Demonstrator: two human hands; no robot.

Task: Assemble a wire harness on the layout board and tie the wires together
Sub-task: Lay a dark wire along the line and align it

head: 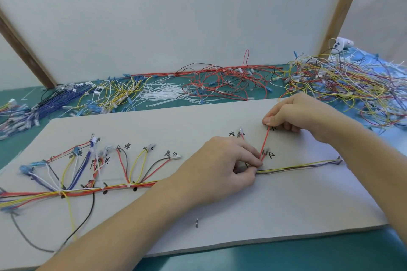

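Board-top: both grips pinching red wire (265, 141)

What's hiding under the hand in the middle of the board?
The left hand covers the wire bundle, which enters one side and leaves the other. Its fingers pinch the red wire. The covered stretch can't be seen.

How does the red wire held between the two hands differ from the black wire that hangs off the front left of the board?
The red wire is stretched straight and taut; the black wire hangs slack in a loose curve. The red wire is pinched at both ends, by the right hand above and the left hand below; no hand touches the black wire. The red wire lies wholly on the layout board; the black wire runs past its front edge. Both are thin insulated wires.
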